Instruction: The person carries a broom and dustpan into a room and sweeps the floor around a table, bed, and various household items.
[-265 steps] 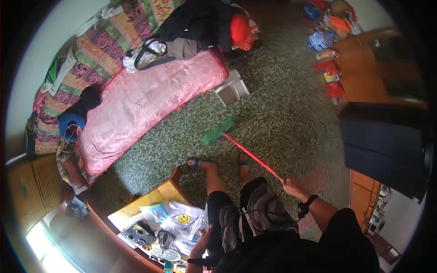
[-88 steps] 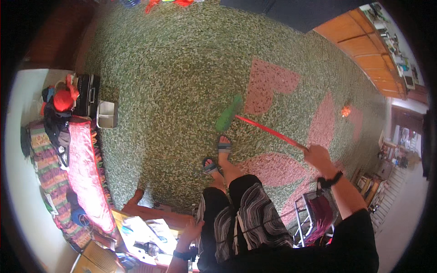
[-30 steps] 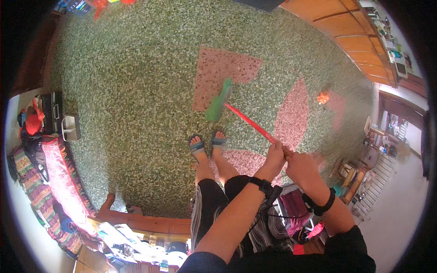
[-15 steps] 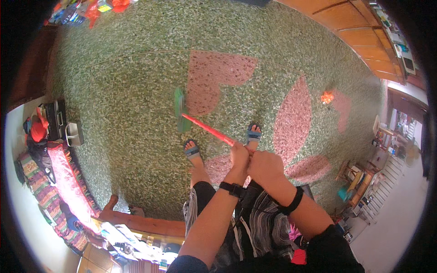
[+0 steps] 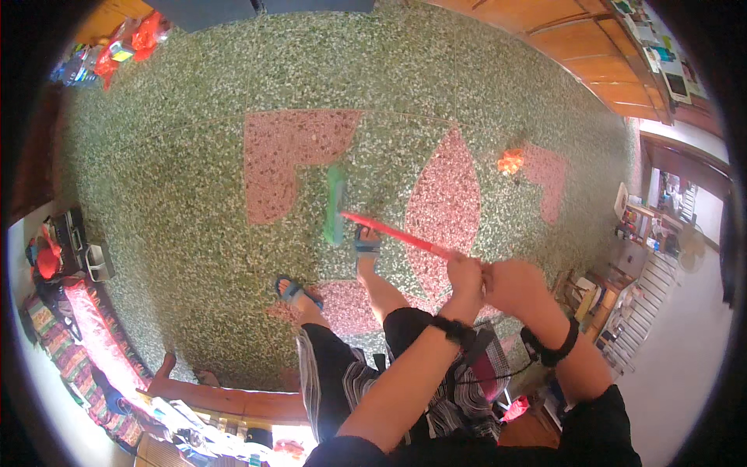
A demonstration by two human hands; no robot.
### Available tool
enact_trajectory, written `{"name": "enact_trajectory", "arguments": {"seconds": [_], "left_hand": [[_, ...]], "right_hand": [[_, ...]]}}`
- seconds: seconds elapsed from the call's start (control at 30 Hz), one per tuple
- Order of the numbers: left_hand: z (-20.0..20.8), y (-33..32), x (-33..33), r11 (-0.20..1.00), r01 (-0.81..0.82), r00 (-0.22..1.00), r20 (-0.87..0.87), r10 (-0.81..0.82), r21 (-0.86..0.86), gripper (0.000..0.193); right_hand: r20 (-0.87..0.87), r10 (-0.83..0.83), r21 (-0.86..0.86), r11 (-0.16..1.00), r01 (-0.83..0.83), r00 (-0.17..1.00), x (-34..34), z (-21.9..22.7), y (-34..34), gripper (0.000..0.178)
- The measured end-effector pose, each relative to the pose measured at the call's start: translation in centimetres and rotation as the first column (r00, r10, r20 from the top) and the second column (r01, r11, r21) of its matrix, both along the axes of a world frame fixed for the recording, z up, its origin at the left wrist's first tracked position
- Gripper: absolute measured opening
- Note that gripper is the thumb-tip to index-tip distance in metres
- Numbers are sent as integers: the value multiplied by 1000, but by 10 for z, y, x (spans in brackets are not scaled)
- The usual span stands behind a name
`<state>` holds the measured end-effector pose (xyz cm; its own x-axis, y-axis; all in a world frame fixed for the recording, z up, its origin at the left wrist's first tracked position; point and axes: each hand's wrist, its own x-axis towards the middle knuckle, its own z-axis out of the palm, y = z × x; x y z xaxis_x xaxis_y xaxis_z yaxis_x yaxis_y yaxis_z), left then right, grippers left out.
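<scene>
Red and green, the broom (image 5: 389, 231) slanted from its blurred head (image 5: 334, 210), just left of the right sandal (image 5: 367, 244), to the left hand (image 5: 464, 278) and right hand (image 5: 515, 286), both clamped on and hiding its end.

You wear a black top (image 5: 482, 458) with short black sleeves (image 5: 601, 424). Your left wrist bears a black band (image 5: 454, 330); your right, a dark wrist strap (image 5: 563, 350). A thin dark cord (image 5: 498, 379) hangs near the latter. Your trouser legs (image 5: 412, 328) combine plain black with wavy whitish stripes. Your blue-grey sandals (image 5: 294, 292) are open-toed, with broad straps.
</scene>
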<state>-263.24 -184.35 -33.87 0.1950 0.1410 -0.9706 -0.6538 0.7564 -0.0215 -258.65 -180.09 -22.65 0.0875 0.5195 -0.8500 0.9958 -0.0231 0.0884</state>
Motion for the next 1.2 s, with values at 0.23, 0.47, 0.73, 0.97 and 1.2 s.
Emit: {"name": "enact_trajectory", "arguments": {"seconds": [0.23, 0.47, 0.73, 0.97, 1.2], "left_hand": [[-61, -65, -87, 994, -103, 911, -405, 79, -37, 39], [-146, -58, -171, 997, -29, 936, -351, 1, -76, 42], [-93, -40, -51, 985, -18, 971, 236, -24, 173, 38], [-20, -46, -9, 976, 33, 952, 291, -97, 217, 29], [-56, -79, -100, 960, 266, 919, -321, -227, 83, 33]], "right_hand": [[-370, 62, -121, 986, -115, 927, -54, -69, -38, 32], [-320, -32, 131, 988, 78, 947, -141, -177, -75, 21], [-153, 77, 77, 995, -65, 985, -32, -69, -32, 32], [17, 195, 66, 978, -196, 981, -22, 18, -41, 23], [-220, -24, 61, 997, 38, 975, -100, -11, -65, 24]]}}
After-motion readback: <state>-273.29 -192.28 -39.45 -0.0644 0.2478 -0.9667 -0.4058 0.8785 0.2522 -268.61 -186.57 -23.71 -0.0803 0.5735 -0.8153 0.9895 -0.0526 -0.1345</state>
